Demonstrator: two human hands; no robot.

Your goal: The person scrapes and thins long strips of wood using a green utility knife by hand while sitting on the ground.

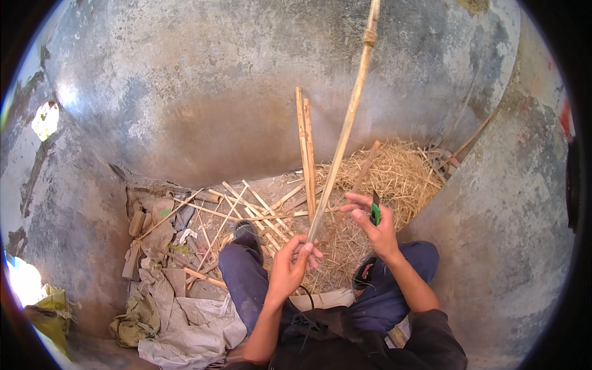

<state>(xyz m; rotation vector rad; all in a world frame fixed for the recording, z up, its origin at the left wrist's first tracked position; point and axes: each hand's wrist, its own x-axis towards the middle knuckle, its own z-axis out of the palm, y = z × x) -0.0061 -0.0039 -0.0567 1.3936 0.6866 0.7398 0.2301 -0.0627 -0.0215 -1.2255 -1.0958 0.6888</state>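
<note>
My left hand (288,266) is closed around the lower end of a long pale bamboo strip (346,132). From there the strip slants up and slightly right past the top edge, with a knot-like joint near its upper part. To the right of it, my right hand (381,233) holds a small green-handled knife (375,209) with a dark blade pointing up. The fingers of that hand are partly stretched toward the strip but sit apart from it. The handle's lower part is hidden by the hand.
Two upright bamboo sticks (304,145) stand just beyond my hands. Shavings are heaped (394,176) at the back right. Several cut sticks (246,203) lie scattered left of centre. Pale sacking (191,327) lies at the lower left. Grey walls (185,92) surround me closely.
</note>
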